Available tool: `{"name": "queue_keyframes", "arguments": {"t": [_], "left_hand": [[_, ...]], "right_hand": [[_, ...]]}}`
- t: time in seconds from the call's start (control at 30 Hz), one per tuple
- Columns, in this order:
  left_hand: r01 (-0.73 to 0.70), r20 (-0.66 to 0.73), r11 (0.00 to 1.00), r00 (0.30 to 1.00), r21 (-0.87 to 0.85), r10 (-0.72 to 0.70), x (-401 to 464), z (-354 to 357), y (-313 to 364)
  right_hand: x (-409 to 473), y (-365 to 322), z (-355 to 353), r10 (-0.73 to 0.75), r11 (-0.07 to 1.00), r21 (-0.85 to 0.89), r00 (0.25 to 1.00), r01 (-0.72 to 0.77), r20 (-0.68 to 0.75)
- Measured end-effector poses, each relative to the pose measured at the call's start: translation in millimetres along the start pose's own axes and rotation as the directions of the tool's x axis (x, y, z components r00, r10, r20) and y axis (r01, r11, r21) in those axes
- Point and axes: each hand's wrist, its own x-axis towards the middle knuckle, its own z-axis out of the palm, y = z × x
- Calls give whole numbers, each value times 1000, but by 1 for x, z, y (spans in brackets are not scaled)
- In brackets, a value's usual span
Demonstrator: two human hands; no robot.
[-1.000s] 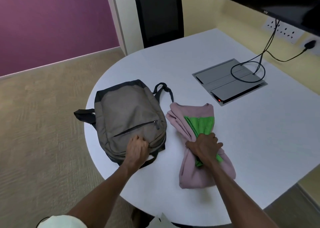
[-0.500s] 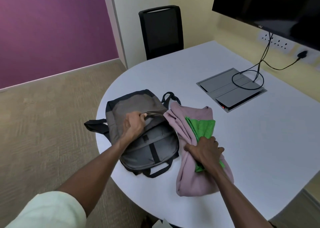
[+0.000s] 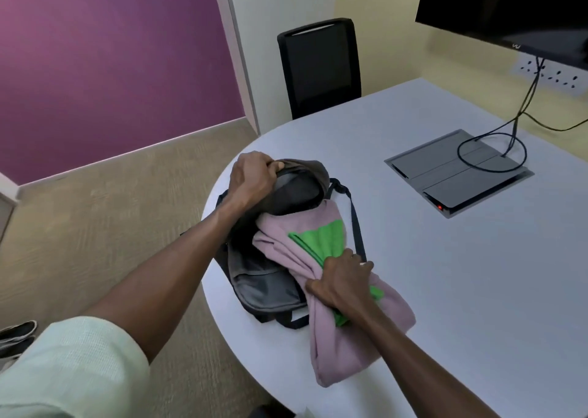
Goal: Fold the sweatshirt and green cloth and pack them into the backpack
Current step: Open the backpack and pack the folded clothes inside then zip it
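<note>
Sweatshirt [image 3: 343, 347], pink and bunched, lies nearest on the white table [image 3: 477, 290], just right of the backpack [image 3: 267, 277], its far end over the bag's open mouth. The right hand [image 3: 342, 279] grips it at the middle, fingers curled around both the pink fabric and the green cloth [image 3: 321, 238] folded inside. Beyond, at the backpack's far edge, the left hand [image 3: 253, 177] pinches the flap and holds it raised.
</note>
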Motion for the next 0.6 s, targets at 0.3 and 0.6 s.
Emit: {"name": "queue_keyframes", "arguments": {"t": [0.3, 0.6], "left_hand": [[25, -19, 1000, 1000, 8, -25, 24, -42, -4], [-116, 18, 993, 993, -20, 116, 32, -38, -1]], "right_hand": [[19, -23, 42, 11, 996, -87, 982, 5, 188], [52, -66, 8, -46, 999, 20, 998, 46, 39]]}}
